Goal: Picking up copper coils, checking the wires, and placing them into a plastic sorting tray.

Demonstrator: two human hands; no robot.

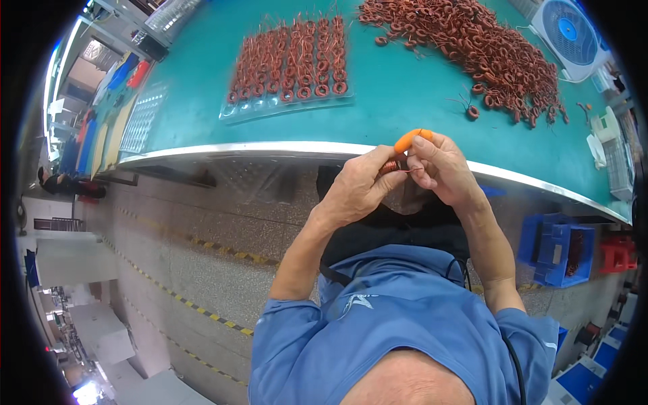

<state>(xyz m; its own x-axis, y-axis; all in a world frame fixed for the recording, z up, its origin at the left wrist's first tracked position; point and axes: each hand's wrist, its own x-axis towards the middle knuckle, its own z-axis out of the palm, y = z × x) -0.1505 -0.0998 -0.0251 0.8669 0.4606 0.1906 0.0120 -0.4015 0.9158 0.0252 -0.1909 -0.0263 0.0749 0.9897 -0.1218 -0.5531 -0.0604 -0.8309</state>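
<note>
Just beyond the table's front edge, toward me, my left hand (361, 185) pinches a small ring coil (389, 167) wound with copper-red wire between thumb and fingers. A thin wire end runs from the coil to my right hand (442, 169), whose bent fingers close around it. What looks like an orange finger cot (409, 140) covers the right index finger, partly behind the thumb; its tip points toward my left hand. The fingers hide part of the coil.
On the green table (185, 101) a clear plastic tray (297, 104) holds rows of similar coils. A large heap of coils (486, 57) lies at the right, with one loose coil (472, 113) nearby. A fan (567, 30) stands beyond. Blue bins (560, 253) sit low at the right.
</note>
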